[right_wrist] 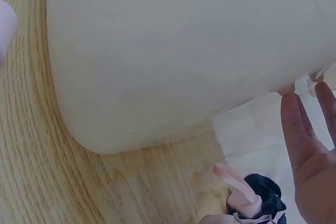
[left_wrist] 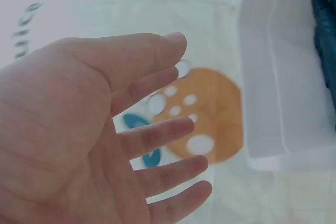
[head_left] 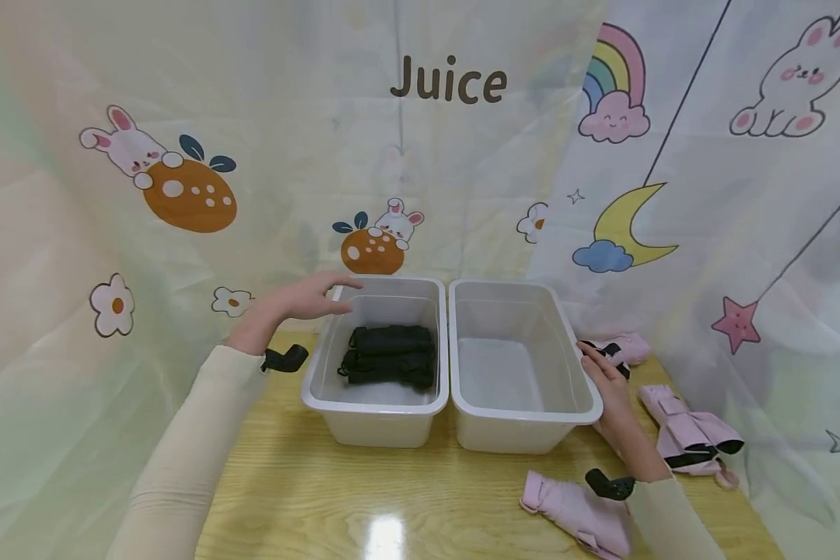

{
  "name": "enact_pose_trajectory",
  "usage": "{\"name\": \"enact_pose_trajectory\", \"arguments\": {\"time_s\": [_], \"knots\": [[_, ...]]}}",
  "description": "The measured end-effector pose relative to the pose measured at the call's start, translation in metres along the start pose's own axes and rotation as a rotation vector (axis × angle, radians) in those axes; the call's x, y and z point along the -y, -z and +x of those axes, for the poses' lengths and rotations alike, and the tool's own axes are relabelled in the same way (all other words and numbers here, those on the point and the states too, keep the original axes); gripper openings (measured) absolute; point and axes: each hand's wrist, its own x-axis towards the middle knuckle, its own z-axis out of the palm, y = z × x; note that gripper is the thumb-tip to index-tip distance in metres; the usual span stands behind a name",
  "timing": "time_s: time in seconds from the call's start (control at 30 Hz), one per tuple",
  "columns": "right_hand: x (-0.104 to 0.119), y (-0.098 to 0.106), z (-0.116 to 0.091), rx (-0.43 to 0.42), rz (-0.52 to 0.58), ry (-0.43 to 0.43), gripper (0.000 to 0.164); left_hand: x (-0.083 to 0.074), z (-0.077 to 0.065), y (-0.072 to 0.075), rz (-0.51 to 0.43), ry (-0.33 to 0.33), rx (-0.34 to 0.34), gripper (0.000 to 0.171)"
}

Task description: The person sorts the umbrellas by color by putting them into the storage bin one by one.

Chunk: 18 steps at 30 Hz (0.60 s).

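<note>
Two white plastic bins stand side by side on the table. In the left bin (head_left: 374, 408) lie black rolled bundles (head_left: 392, 354) with cord loops, which look like folded umbrellas. My left hand (head_left: 315, 297) hovers by that bin's far left rim, fingers extended and spread; the left wrist view shows its palm holding nothing. Nothing lies inside the right bin (head_left: 525, 415). Against its right side, my right hand (head_left: 609, 393) rests with fairly straight fingers (right_wrist: 296, 124) touching the wall just under the rim.
Pink rolled bundles with black linings, apparently folded umbrellas, lie right of the bins: one in front (head_left: 581, 513), one farther right (head_left: 693, 432), one behind my right hand (head_left: 623, 350). A printed curtain (head_left: 462, 171) hangs behind the wooden table (head_left: 308, 498).
</note>
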Motion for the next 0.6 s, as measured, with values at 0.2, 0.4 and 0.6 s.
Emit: {"name": "enact_pose_trajectory", "arguments": {"time_s": [0.2, 0.4, 0.6], "knots": [[-0.001, 0.000, -0.002, 0.005, 0.035, -0.002, 0.055, 0.025, -0.043, -0.009, -0.059, -0.030, -0.136, 0.051], [0.000, 0.002, 0.000, -0.007, 0.065, -0.014, 0.053, 0.049, -0.065, -0.046, -0.299, 0.030, -0.224, 0.056], [0.000, 0.000, -0.001, -0.041, 0.062, -0.021, 0.050, 0.058, -0.070, -0.097, -0.490, 0.145, -0.264, 0.064]]}}
